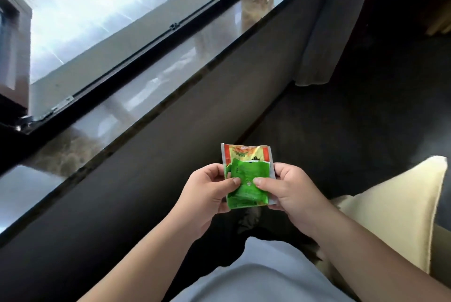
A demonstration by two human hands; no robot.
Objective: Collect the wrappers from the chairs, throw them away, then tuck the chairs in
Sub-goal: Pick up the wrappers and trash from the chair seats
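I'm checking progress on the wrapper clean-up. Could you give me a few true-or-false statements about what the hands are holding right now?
1. Both hands hold the wrappers. True: the left hand and right hand pinch them together.
2. The green wrapper lies in front of the orange wrapper. True.
3. The wrappers rest on the cushion. False: they are held up, apart from the pale cushion.
4. The right hand is empty. False: its thumb presses the green wrapper.

Green wrapper point(249, 180) is covering most of the orange wrapper point(245, 152) behind it; print on both is blurring out. Cream cushion point(400, 206) is running off the right edge. Fingers behind the wrappers are hiding.
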